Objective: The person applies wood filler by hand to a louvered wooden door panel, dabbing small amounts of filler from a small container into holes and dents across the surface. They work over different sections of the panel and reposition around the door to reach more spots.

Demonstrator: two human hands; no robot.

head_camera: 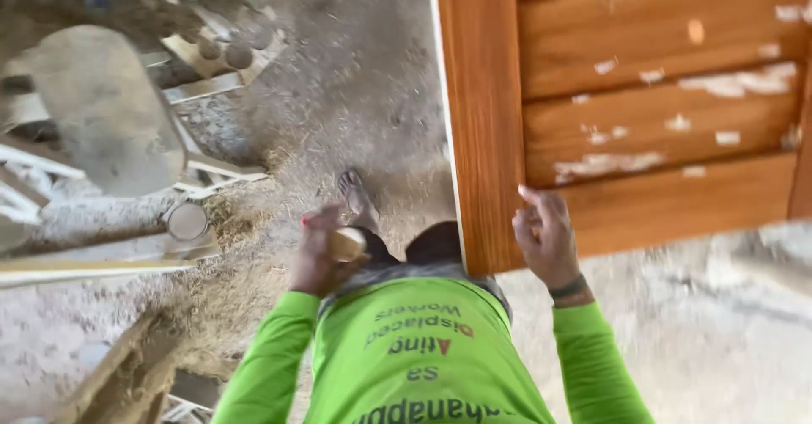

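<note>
With the right hand [548, 239] only loosely curled on the orange-brown slatted wooden door panel [651, 111] and the left hand [317, 255] closed round a small pale wooden block [348, 244], the panel may slip or tip.

Scattered pale wooden offcuts [211, 77] lie on the dusty, sawdust-strewn ground [355, 94] at upper left. A round grey tin can [187, 220] sits beside a long pale wooden plank [85, 267], near a smooth grey curved slab [106, 107].

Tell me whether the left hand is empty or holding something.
Holding something. The left hand is closed around a small tan piece, blurred, kind unclear. The right hand touches the wooden door panel.
</note>
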